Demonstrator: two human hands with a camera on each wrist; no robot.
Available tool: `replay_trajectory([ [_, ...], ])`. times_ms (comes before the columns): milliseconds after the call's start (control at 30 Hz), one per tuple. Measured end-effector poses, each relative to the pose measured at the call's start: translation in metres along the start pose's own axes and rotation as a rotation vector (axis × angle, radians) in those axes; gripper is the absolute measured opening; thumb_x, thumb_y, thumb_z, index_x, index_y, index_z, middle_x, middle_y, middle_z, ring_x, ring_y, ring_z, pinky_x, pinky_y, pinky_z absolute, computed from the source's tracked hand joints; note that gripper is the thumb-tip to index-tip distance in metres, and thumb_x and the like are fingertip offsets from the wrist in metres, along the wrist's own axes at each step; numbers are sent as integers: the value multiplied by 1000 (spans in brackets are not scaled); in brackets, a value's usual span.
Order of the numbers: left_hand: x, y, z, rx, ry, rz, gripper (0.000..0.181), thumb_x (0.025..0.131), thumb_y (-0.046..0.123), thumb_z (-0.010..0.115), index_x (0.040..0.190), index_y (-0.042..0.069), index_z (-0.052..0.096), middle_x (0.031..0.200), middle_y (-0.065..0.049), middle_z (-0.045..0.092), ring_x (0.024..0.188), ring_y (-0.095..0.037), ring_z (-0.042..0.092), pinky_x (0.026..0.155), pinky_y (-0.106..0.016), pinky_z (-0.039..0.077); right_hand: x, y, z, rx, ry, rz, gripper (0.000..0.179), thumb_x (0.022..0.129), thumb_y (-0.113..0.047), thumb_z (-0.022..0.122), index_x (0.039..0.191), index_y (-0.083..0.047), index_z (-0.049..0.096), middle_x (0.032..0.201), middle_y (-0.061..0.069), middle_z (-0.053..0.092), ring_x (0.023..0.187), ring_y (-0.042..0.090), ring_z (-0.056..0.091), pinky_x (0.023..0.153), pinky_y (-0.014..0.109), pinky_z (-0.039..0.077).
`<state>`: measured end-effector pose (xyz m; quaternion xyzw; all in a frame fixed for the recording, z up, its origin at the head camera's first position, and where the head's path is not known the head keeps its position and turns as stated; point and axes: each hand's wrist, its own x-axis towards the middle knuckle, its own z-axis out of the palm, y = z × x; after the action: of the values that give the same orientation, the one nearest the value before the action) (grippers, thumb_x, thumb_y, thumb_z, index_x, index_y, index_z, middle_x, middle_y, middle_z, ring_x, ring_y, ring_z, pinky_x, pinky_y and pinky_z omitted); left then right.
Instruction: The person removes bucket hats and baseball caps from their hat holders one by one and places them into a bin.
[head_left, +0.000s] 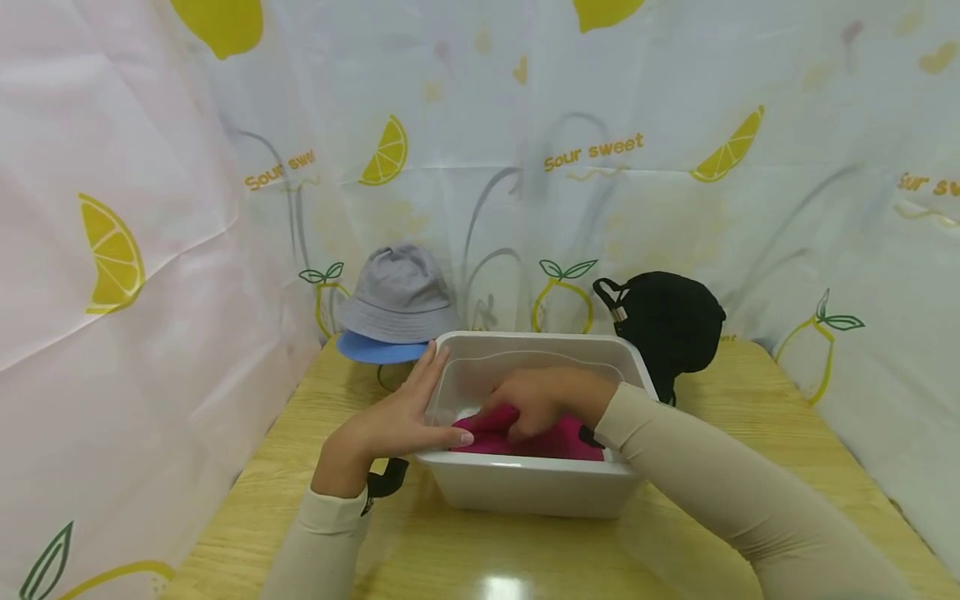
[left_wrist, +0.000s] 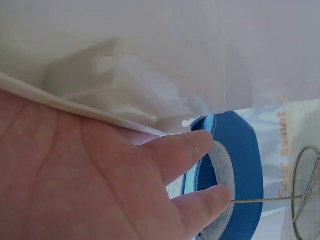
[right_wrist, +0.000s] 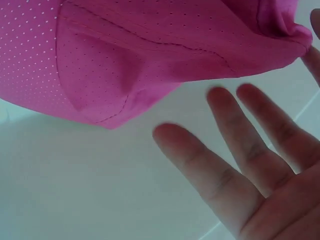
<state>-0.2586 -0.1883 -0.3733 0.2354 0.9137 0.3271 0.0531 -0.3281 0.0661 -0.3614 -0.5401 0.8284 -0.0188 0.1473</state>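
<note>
A white plastic tub (head_left: 525,490) stands on the table with a pink hat (head_left: 558,442) lying inside it. My right hand (head_left: 536,402) reaches down into the tub. In the right wrist view its thumb and index finger pinch a fold of the perforated pink fabric (right_wrist: 150,55) at the right edge, while the other fingers are spread apart from it. My left hand (head_left: 390,423) rests at the tub's left near corner, fingers straight along the left side and thumb over the rim. In the left wrist view, its fingertips overlap a blue brim (left_wrist: 247,165) behind.
A grey bucket hat (head_left: 401,292) sits over a blue hat (head_left: 378,348) on a wire stand (left_wrist: 300,196), behind the tub to the left. Behind right is a black cap (head_left: 671,321) with a strap. A printed curtain (head_left: 465,100) encloses the wooden table (head_left: 757,442).
</note>
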Motion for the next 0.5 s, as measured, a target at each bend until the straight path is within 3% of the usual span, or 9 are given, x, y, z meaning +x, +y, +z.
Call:
replay_trajectory([
  [67, 0, 1, -1, 6, 3, 9, 128, 79, 67, 79, 168, 27, -3, 174, -5, -16, 160, -35, 10, 120, -56, 34, -1, -1, -1, 15, -21, -4, 50, 88, -19, 75, 136, -29, 70, 102, -11, 71, 88, 9, 58, 82, 27, 52],
  [167, 1, 0, -1, 12, 10, 26, 126, 81, 65, 79, 168, 25, -3, 174, -7, -16, 160, -37, 9, 120, -57, 35, 0, -2, -2, 47, -80, 3, 53, 88, -17, 73, 138, -33, 68, 102, -17, 70, 87, 8, 57, 81, 25, 52],
  [500, 0, 0, 0, -4, -1, 8, 125, 80, 66, 79, 168, 31, -4, 174, -3, -17, 160, -35, 9, 120, -57, 34, 2, -2, 9, 122, -231, 4, 58, 90, -25, 70, 146, -33, 61, 129, -21, 64, 108, 4, 55, 103, 25, 47],
])
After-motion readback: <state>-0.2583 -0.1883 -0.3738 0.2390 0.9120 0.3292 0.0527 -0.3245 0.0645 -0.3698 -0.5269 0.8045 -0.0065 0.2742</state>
